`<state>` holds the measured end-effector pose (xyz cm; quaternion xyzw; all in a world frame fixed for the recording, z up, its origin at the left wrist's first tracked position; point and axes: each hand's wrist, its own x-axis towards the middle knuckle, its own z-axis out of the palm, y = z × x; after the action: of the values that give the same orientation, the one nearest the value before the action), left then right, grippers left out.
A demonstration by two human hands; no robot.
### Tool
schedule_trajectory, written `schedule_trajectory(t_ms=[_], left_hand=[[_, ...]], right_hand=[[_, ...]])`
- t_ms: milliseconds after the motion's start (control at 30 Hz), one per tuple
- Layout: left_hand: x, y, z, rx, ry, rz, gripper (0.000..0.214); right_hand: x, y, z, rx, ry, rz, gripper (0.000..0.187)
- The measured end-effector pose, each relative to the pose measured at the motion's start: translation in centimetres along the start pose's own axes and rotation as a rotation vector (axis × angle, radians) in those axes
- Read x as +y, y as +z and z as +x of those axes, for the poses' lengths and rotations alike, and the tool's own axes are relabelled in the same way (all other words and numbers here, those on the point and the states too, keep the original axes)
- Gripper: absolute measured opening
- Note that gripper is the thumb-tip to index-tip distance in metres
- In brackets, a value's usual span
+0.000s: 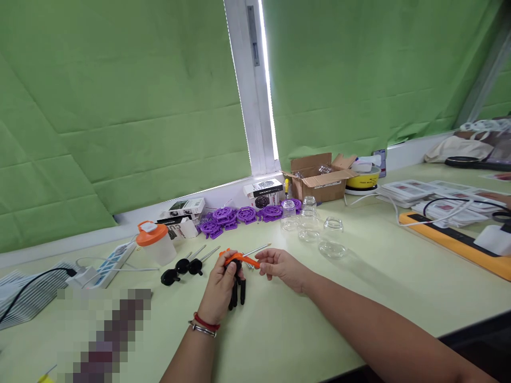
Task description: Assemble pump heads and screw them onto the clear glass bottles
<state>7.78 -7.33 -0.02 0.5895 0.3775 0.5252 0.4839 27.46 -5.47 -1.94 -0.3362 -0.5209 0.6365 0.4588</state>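
Observation:
My left hand (219, 287) is closed around a small orange and black assembly (238, 276) with black prongs hanging down, held just above the pale green table (359, 287). My right hand (281, 266) pinches the right end of its orange arm, fingers pressed together. A thin metal rod (257, 249) lies just behind the hands. Black round-headed pins (183, 268) with metal shafts lie to the left of my left hand.
A clear tub with an orange lid (155, 242) and a power strip (112, 263) sit at the left. Purple round parts (239, 215), small boxes, several clear glass jars (319, 229) and an open cardboard box (319, 178) line the back. An orange tray (455, 239) and cards lie right.

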Motion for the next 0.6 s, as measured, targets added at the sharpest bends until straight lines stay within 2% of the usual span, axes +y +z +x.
schedule_trajectory(t_ms=[67,133,200,367,500,600], left_hand=[[0.0,-0.5,0.2,0.04,0.02,-0.081,0.038],[0.0,-0.8,0.4,0.082,0.041,-0.143,0.036],[0.2,-0.9,0.5,0.115,0.049,-0.179,0.035],[0.4,-0.8,0.6,0.15,0.045,-0.218,0.035],[0.2,-0.8,0.7,0.173,0.033,-0.242,0.037],[0.0,-1.0,0.8,0.179,0.031,-0.26,0.036]], right_hand=[[-0.1,-0.7,0.2,0.077,-0.041,-0.167,0.039],[0.0,-1.2,0.3,0.152,-0.11,-0.425,0.027],[0.1,-1.2,0.3,0.172,-0.187,-0.705,0.02],[0.5,0.1,1.2,0.071,-0.303,-1.184,0.025],[0.4,0.8,3.1,0.008,-0.301,-1.447,0.028],[0.1,0.8,4.4,-0.088,-0.322,-1.575,0.025]])
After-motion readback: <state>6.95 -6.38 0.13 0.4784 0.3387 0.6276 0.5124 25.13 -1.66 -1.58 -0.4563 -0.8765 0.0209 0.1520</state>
